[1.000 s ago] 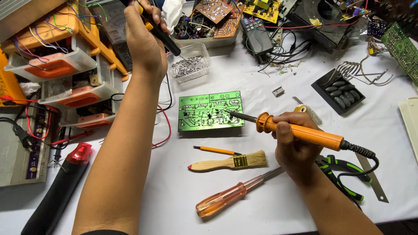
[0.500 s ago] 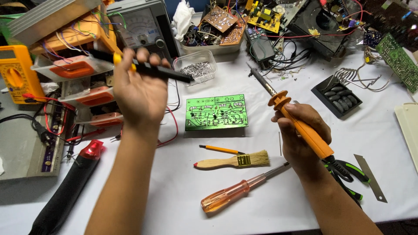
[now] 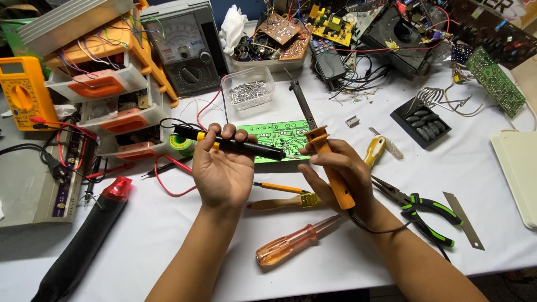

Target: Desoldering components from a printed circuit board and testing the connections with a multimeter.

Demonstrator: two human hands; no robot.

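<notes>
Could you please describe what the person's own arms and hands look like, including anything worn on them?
Both forearms are bare, with no sleeves in view. The left hand and right hand wear no gloves, and no rings, watch or wristbands show on them.

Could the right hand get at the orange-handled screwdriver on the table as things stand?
Probably not at once: the right hand is closed round the soldering iron. The screwdriver lies uncovered just below that wrist, so the path looks free once the iron is set down.
</notes>
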